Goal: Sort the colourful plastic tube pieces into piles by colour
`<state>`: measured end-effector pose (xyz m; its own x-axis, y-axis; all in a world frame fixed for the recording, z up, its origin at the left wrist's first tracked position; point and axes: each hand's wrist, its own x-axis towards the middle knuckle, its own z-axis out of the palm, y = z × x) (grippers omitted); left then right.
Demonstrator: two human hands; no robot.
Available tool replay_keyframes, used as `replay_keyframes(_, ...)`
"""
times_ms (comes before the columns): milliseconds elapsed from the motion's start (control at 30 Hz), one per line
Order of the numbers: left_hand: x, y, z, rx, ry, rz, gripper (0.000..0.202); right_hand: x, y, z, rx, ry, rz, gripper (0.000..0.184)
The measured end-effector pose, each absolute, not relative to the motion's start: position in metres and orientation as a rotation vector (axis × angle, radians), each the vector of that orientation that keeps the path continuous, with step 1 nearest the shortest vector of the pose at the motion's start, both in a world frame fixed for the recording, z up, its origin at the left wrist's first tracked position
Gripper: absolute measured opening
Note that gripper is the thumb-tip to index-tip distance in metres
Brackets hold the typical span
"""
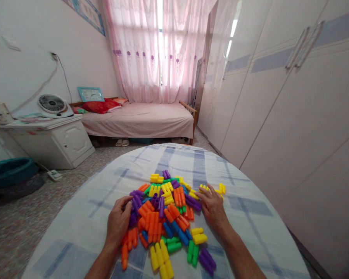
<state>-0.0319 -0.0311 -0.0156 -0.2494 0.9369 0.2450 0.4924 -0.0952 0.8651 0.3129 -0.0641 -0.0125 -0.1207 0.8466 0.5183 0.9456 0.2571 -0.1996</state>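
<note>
A heap of plastic building blocks in orange, yellow, purple, green and blue lies on a round table covered with a white and blue checked cloth. My left hand rests at the heap's left edge, fingers curled against purple and orange blocks. My right hand lies at the heap's right edge, fingers bent over yellow blocks and touching a purple block. Whether either hand grips a block is hidden.
A bed with a pink cover stands under a curtained window at the back. A white cabinet with a fan on top is at the left. White wardrobe doors run along the right. A teal basin sits on the floor.
</note>
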Motion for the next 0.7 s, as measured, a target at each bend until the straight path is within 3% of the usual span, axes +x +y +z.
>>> replay_keyframes(233,-0.032,-0.031,-0.016,1.562,1.744,1.31,0.039,0.313,-0.065,-0.009,-1.64,-1.999,-0.218,0.024)
replay_keyframes(400,-0.032,-0.031,-0.013,1.582,1.762,1.297,0.039,0.304,-0.064,-0.005,-1.583,-2.009,-0.229,0.035)
replay_keyframes(700,-0.033,-0.03,-0.015,1.605,1.775,1.298,0.039,0.298,-0.065,-0.002,-1.632,-1.968,-0.229,0.021)
